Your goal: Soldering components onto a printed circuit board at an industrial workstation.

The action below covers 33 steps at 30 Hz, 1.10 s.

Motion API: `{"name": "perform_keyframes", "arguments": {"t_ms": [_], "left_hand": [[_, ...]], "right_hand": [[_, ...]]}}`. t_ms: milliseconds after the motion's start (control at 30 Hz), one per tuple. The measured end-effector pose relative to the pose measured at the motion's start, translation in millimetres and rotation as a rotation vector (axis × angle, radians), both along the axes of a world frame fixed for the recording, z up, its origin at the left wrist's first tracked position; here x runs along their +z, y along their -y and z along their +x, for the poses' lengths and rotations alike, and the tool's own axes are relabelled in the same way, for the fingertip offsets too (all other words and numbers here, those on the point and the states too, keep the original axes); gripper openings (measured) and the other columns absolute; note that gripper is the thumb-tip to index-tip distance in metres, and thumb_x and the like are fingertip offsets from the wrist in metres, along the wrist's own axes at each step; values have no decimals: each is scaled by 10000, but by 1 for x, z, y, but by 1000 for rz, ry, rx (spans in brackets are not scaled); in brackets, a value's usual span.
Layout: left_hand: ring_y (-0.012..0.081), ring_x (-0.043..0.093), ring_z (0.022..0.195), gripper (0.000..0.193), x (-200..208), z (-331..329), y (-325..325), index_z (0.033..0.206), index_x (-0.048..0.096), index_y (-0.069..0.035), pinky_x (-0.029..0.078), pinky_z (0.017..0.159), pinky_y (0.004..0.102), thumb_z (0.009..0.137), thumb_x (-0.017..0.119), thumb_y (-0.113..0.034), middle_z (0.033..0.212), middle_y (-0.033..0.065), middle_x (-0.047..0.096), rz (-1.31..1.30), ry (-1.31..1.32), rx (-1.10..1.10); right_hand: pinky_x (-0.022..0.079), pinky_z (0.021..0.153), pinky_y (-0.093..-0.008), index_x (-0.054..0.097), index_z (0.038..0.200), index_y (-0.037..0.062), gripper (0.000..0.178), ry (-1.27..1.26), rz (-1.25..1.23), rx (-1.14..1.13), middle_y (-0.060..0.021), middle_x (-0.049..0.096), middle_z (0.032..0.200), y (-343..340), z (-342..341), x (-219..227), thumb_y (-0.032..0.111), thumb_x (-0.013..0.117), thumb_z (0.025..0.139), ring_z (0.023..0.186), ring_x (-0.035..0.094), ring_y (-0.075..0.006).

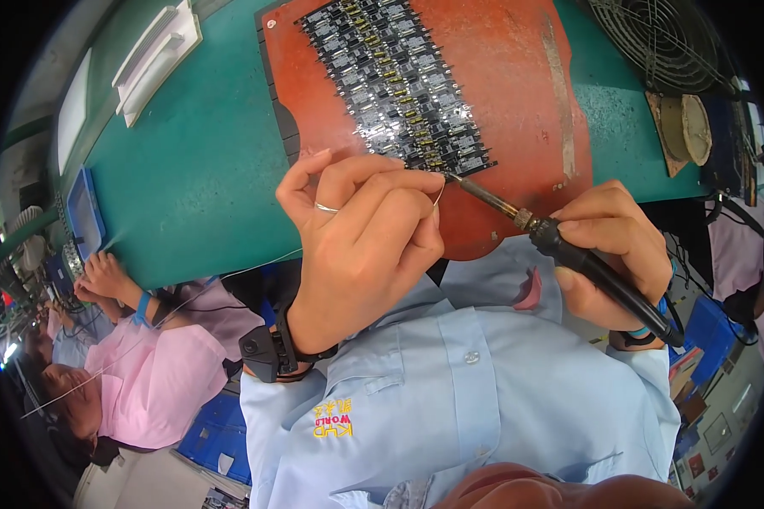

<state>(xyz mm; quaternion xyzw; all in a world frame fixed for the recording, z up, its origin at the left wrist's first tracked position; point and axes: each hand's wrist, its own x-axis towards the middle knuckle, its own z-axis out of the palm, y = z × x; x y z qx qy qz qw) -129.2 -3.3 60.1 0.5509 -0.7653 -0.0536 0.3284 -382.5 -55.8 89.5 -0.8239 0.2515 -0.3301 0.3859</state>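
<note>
My right hand [615, 246] is closed around the black handle of a soldering iron [581, 254]. The iron's metal tip points up and left, reaching the near edge of a panel of small circuit boards [403, 85]. Beside that tip, my left hand [365, 225] pinches thin solder wire [439, 197] between thumb and fingers. A length of the wire trails away to the left behind this hand. The board panel lies on a worn red mat [518, 102]. The contact between tip, wire and board is too small to make out.
A green bench top [204, 170] surrounds the mat. Upper right stand a round fan grille [658, 42] and a spool [686, 131]. White plastic holders [157, 64] and a blue tray [85, 212] lie left. A co-worker in pink [161, 382] sits at the left.
</note>
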Motion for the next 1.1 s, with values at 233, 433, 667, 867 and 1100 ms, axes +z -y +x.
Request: {"name": "perform_keyframes", "arguments": {"t_ms": [233, 433, 667, 867, 1100], "left_hand": [[168, 617, 922, 162, 1, -1, -1, 758, 579, -122, 304, 1008, 453, 706, 719, -59, 944, -61, 706, 14, -2, 1], [188, 624, 920, 160, 7, -1, -3, 765, 586, -109, 302, 1014, 456, 706, 723, -51, 943, -43, 707, 59, -19, -4], [206, 627, 916, 142, 17, -3, 3, 785, 604, -90, 300, 1020, 444, 724, 721, -37, 919, -12, 705, 60, 10, -45], [211, 629, 918, 142, 12, 1, -1, 845, 639, -88, 302, 1018, 450, 735, 715, -41, 912, -5, 696, 33, 46, -57], [189, 607, 932, 113, 4, 1, -6, 848, 628, -110, 344, 997, 503, 765, 686, -161, 882, 13, 636, -103, 67, -110]], "right_hand": [[490, 662, -351, 627, 1015, -61, 310, 31, -16, 2, -193, 648, 929, 2, -6, -2, 27, 727, 735, 770, 623, -271], [485, 683, -339, 611, 1059, -57, 314, 157, -61, -190, -168, 642, 927, -9, -29, -13, 83, 731, 804, 773, 617, -246], [480, 794, -294, 590, 1116, -30, 309, 287, -89, -974, -131, 638, 1002, -33, -81, -24, 166, 681, 896, 904, 606, -175], [479, 880, -285, 612, 1181, -14, 289, 68, -150, -1192, -109, 644, 1085, -17, -105, -58, 126, 656, 933, 977, 615, -164], [485, 960, -315, 532, 1277, -91, 322, -88, -265, -994, -183, 575, 1294, -42, -118, -51, 65, 534, 996, 1114, 594, -229]]}}
